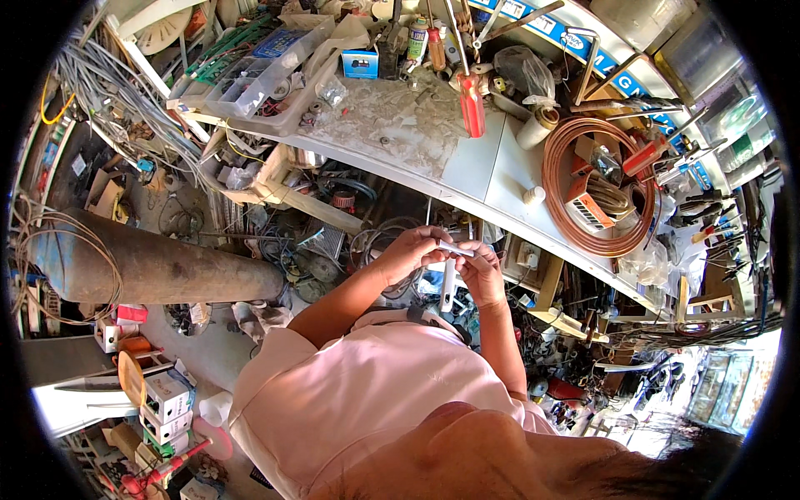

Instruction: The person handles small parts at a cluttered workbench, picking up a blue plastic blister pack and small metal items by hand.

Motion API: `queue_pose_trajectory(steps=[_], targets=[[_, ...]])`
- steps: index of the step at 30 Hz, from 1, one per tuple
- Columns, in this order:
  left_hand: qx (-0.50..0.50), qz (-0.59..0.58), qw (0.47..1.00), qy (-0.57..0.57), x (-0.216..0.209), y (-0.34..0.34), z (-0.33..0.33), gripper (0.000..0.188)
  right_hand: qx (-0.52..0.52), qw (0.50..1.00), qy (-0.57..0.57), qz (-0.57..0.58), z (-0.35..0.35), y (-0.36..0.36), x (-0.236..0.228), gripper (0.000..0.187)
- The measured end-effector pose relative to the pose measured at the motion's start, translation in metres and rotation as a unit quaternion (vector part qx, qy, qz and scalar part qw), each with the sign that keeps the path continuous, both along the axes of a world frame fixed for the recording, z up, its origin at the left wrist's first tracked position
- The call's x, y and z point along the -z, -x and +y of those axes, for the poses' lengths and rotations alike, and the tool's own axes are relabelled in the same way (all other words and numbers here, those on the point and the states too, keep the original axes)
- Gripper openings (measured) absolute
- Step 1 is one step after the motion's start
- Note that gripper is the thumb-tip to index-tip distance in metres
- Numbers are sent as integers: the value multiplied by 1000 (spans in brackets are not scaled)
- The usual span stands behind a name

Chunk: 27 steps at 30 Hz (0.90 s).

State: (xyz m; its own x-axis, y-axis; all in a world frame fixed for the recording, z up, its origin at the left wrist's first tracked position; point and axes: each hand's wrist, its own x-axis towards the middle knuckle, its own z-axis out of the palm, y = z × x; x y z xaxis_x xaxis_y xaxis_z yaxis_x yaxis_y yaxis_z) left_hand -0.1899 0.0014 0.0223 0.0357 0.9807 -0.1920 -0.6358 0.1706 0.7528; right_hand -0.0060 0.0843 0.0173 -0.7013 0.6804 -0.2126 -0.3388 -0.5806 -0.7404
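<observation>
My left hand (pixel 408 255) and my right hand (pixel 483 271) meet in front of my chest, just short of the bench edge. Both have their fingers closed in a pinch on a slim silver-white piece (pixel 454 248) that lies crosswise between them. Below it hangs a flat, pale, bar-like piece (pixel 448 287) with a slot or hole near its lower end. Whether the two pieces are joined is hidden by my fingers, and their exact kind does not show.
On the white workbench (pixel 471 167) ahead are a red-handled screwdriver (pixel 471 107), a copper tubing coil (pixel 554 179) and a clear parts box (pixel 250 96). A large rusty cylinder (pixel 167 262) lies to the left. Stacked boxes (pixel 167 398) stand at lower left; cluttered parts fill the space under the bench.
</observation>
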Motion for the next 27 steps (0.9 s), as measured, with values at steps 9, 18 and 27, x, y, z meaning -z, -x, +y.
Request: queue_pose_trajectory(steps=[9,18,27], targets=[[-60,295,952,-62,-10,-5,4,21,-28,951,-237,-199,-7,2,-7,17],[-85,515,850,-71,-15,-13,4,29,87,891,-337,-292,-19,8,-24,14],[-121,500,844,-154,-15,-21,6,17,117,792,-484,-353,-20,1,-27,6]])
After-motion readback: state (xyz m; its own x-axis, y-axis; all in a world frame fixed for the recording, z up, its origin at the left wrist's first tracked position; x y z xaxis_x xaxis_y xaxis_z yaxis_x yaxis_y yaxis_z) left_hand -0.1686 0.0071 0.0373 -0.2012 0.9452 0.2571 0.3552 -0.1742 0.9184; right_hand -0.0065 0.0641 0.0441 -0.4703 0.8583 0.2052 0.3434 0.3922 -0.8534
